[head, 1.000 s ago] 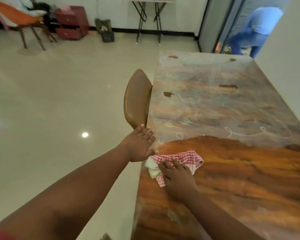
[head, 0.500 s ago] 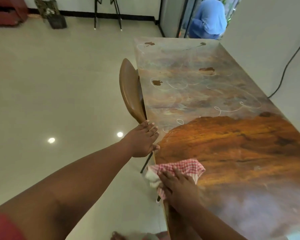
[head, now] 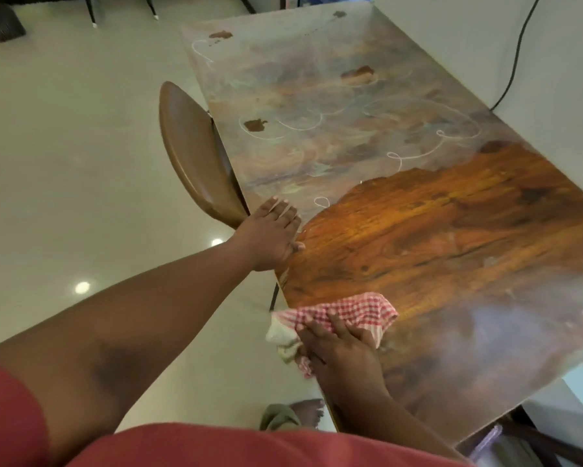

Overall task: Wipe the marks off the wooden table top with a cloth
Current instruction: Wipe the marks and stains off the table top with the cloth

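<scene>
A red-and-white checked cloth lies on the wooden table top at its left edge, near me. My right hand presses flat on the cloth. My left hand rests palm down on the table's left edge, farther away, fingers spread and holding nothing. White chalk loops and a dusty haze cover the far half of the top. The middle band shows bare, glossy orange-brown wood. A faint haze lies on the near right part.
A brown chair is tucked against the table's left side, just beyond my left hand. A white wall with a black cable borders the table's right side. Glossy tiled floor lies to the left.
The cloth and my right hand have slid toward me along the left edge. The view has tilted down and come closer. My left hand stays on the edge.
</scene>
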